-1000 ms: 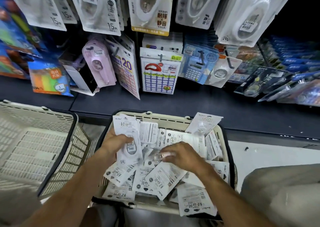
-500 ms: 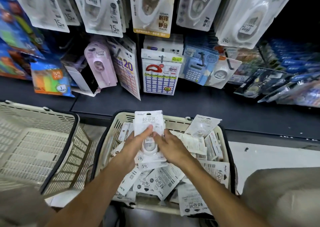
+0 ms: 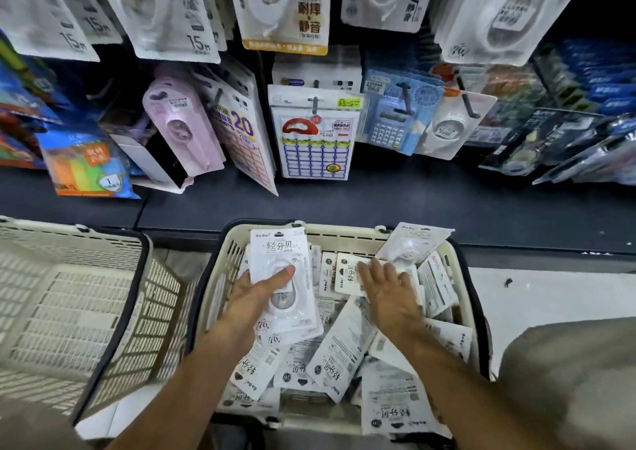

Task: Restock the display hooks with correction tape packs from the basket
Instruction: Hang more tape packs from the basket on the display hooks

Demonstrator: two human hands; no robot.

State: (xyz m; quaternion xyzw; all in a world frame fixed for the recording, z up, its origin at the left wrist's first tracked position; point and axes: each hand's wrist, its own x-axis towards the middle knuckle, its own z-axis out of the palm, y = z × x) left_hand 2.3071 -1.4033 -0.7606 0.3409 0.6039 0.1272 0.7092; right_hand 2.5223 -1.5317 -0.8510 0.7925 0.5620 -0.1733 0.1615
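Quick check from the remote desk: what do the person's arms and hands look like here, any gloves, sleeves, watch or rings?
Both forearms are bare up to the bottom edge of the head view; no sleeve shows. The left hand and the right hand wear no gloves. No watch, band or ring is visible on either wrist or on the fingers that show. The right hand is slightly motion-blurred, so small details there are hard to tell.

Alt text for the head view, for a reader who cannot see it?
The left hand holds a stack of tape packs upright over a full basket while the right hand reaches onto a loose pack. Stationery hangs on hooks above.
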